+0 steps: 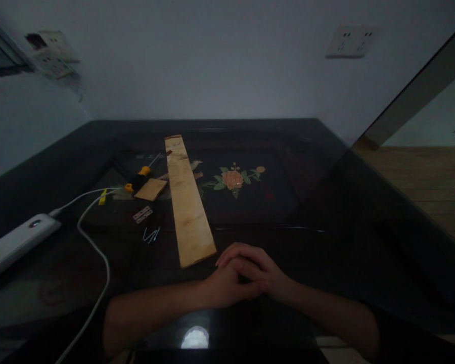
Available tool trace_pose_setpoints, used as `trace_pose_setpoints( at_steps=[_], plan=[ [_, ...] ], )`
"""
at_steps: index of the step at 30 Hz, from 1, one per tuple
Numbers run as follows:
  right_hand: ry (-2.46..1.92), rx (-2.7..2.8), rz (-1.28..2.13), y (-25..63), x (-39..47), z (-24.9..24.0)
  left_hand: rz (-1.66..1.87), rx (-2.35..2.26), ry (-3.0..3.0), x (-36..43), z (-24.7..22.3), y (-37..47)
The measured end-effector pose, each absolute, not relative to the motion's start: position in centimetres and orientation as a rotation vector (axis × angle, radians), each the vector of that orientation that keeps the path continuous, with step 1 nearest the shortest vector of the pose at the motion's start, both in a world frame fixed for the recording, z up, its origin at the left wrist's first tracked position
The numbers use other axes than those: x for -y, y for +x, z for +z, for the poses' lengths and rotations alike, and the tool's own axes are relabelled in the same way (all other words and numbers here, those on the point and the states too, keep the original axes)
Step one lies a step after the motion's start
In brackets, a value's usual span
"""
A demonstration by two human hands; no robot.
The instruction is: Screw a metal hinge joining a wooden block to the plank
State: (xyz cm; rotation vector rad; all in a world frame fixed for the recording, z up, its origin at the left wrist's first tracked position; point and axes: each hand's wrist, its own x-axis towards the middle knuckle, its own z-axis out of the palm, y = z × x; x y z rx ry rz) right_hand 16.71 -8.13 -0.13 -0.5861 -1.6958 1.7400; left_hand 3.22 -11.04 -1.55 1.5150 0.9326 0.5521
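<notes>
- The left hand (220, 287) and right hand (269, 273) were pressed together at the lower middle of the frame, with their fingers laced, and they rested low over the dark, shiny table (326, 253)
- The long wood board (191, 212) lay flat and a bit slanted, left of the middle, with its near end just beside the fingers
- Left of the board lay a small flat wood piece (150, 189), near the yellow and black screwdriver (138, 179), whose thin metal end pointed up and right
- Below them was a little hinge (142, 215), and below that some thin screws (154, 235) in a small bunch
- At the left edge sat a long white box (18, 245), and a white cord (105, 260) curved down to the lower left
- A pink flower picture (233, 179) showed on the tabletop, right of the board
</notes>
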Motion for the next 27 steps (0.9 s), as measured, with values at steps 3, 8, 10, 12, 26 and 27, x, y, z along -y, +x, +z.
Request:
trace_pose_setpoints(
  at_steps=[3, 8, 10, 12, 26, 27],
  plan=[
    [-0.588, 1.701, 1.741, 16.72, 8.15, -0.04, 0.539, -0.954, 1.520, 11.02, -1.33, 3.18],
    [-0.601, 1.707, 1.747, 16.82, 8.16, -0.02, 0.512, -0.937, 1.495, 10.99, -1.18, 3.28],
    [-0.610, 1.708, 1.748, 16.83, 8.14, -0.04, 0.526, -0.943, 1.495, 10.97, -1.29, 3.32],
    [-0.616, 1.707, 1.749, 16.82, 8.13, -0.09, 0.550, -0.948, 1.500, 10.96, -1.45, 3.35],
    [-0.693, 1.636, 1.750, 16.81, 8.20, -0.27, 0.601, -0.954, 1.412, 10.58, -1.49, 3.96],
    [-0.694, 1.615, 1.740, 16.81, 8.17, -0.30, 0.626, -0.966, 1.407, 10.58, -1.41, 4.07]
  ],
)
